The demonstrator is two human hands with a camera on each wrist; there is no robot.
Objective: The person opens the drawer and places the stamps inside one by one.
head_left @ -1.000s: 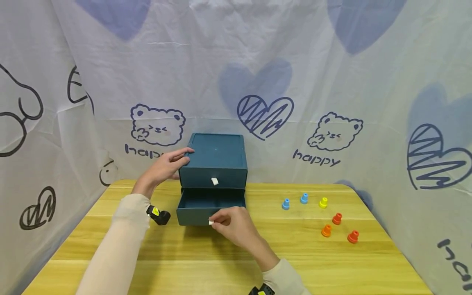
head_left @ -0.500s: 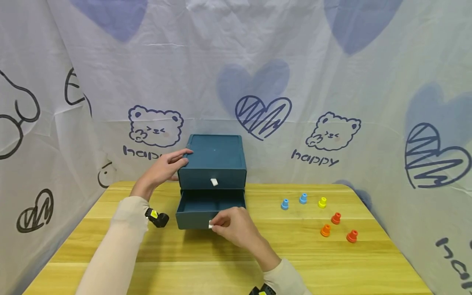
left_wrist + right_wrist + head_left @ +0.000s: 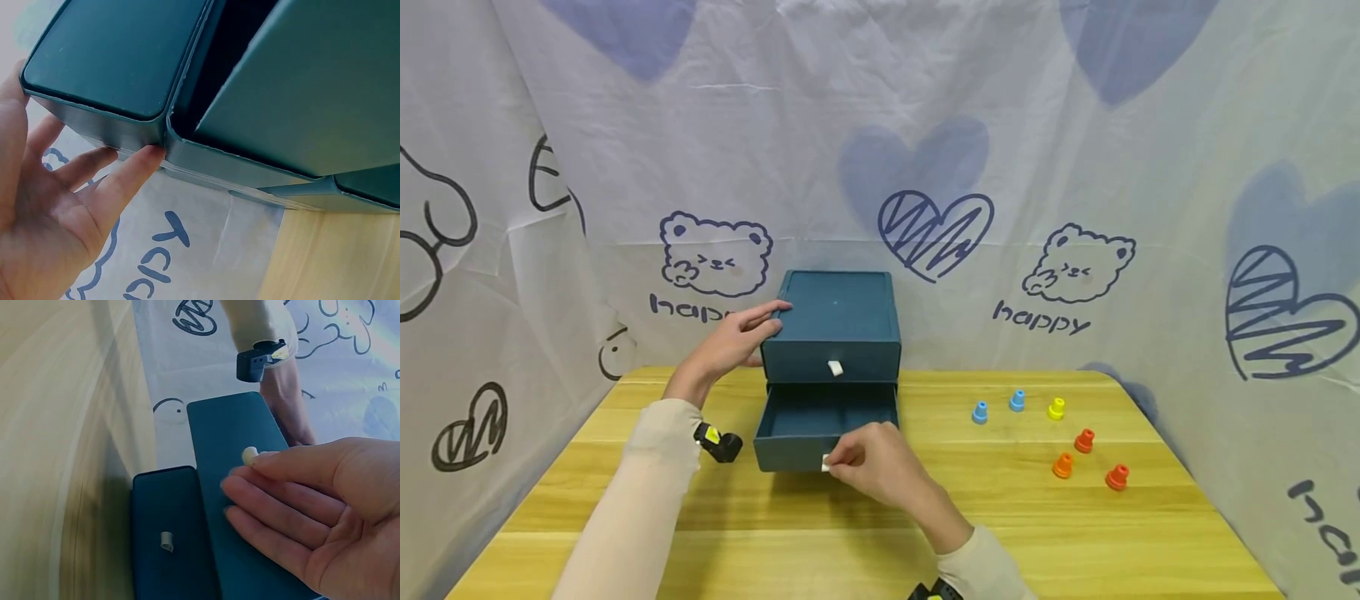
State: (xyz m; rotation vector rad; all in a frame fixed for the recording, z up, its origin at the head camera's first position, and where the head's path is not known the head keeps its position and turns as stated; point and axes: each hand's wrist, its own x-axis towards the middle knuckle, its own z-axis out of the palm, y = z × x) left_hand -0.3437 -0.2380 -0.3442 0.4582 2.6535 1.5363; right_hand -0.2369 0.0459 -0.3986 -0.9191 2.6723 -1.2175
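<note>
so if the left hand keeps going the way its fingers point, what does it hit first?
The left hand points right, fingertips already at the upper corner of the teal drawer box. Going straight on, it presses into that box's left side; nothing lies between them, as far as depth shows.

Yellow wooden table point(image 3: 865, 542), white cloth backdrop point(image 3: 880, 150) with bears, hearts, even light

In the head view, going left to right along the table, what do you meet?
Left hand → teal drawer unit → blue peg → second blue peg → yellow peg → rightmost orange peg.
</note>
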